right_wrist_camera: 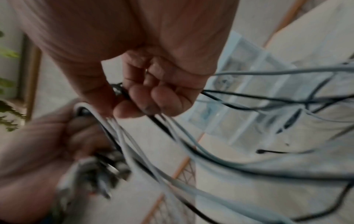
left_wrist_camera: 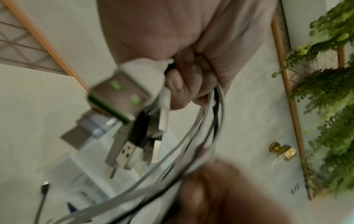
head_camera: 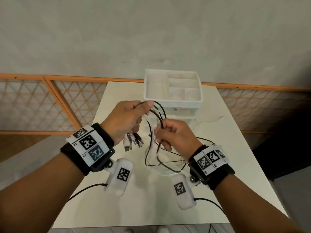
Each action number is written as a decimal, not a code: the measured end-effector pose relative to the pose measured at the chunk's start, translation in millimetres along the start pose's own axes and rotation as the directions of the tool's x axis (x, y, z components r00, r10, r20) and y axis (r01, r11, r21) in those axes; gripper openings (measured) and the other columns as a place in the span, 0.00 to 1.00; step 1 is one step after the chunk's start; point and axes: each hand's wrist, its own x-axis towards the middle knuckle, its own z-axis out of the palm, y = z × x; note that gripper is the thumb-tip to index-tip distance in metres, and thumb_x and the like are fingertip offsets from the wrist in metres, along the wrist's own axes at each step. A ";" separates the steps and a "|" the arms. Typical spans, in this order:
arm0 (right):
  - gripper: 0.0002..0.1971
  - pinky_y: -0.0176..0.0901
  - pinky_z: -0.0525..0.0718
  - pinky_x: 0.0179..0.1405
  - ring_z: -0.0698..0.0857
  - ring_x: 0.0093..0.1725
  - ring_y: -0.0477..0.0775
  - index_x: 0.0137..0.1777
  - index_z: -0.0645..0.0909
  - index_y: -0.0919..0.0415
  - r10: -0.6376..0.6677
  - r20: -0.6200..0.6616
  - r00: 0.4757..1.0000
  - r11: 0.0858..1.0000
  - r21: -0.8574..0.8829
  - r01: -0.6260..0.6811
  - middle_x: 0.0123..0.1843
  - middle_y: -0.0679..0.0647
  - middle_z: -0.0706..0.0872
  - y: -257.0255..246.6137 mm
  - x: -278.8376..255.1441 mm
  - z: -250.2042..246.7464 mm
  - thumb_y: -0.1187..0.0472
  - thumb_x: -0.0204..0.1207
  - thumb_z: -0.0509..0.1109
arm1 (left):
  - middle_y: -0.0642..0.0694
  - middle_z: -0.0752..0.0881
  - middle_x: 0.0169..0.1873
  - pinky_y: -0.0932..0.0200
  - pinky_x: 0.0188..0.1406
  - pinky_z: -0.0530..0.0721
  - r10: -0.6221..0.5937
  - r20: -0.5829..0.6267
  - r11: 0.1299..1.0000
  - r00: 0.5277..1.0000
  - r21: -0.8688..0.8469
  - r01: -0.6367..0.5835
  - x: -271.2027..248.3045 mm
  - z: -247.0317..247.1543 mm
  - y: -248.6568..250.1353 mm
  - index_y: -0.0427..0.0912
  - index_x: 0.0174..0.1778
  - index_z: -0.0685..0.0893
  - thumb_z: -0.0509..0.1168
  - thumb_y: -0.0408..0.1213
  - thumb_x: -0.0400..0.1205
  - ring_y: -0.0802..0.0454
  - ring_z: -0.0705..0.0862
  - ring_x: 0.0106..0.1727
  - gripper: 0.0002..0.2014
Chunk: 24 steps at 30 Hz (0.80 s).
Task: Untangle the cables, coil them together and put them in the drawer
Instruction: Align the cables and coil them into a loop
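My left hand (head_camera: pixel 127 118) grips a bundle of black and white cables (head_camera: pixel 156 115) above the table, with the USB plugs (head_camera: pixel 133 142) hanging below the fist. In the left wrist view the fingers (left_wrist_camera: pixel 191 84) curl round the cords and the plugs (left_wrist_camera: pixel 122 106) jut out close to the camera. My right hand (head_camera: pixel 175 135) pinches the same cables a little lower and to the right; its fingers (right_wrist_camera: pixel 153 97) close on black and white strands (right_wrist_camera: pixel 172 136). Loose loops (head_camera: pixel 165 162) trail down onto the white table (head_camera: pixel 218 148). The white drawer unit (head_camera: pixel 173 91) stands behind the hands.
The drawer unit's top tray (head_camera: pixel 146 84) has several empty compartments, with clear drawer fronts (right_wrist_camera: pixel 249 94) below. One thin cable end (head_camera: pixel 213 119) lies on the table to the right. An orange lattice rail (head_camera: pixel 50 105) runs behind; plants (left_wrist_camera: pixel 329 91) hang on the wall.
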 end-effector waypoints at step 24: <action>0.17 0.52 0.83 0.54 0.85 0.53 0.65 0.48 0.86 0.56 -0.064 -0.530 0.846 0.502 -0.749 -0.432 0.55 0.59 0.87 47.8 -1.3 -120.8 0.44 0.82 0.64 | 0.54 0.61 0.15 0.62 0.17 0.58 -0.077 -0.468 0.951 0.880 -0.301 -0.077 25.7 -29.3 8.2 0.47 0.31 0.73 0.66 0.45 0.84 0.55 0.57 0.17 0.17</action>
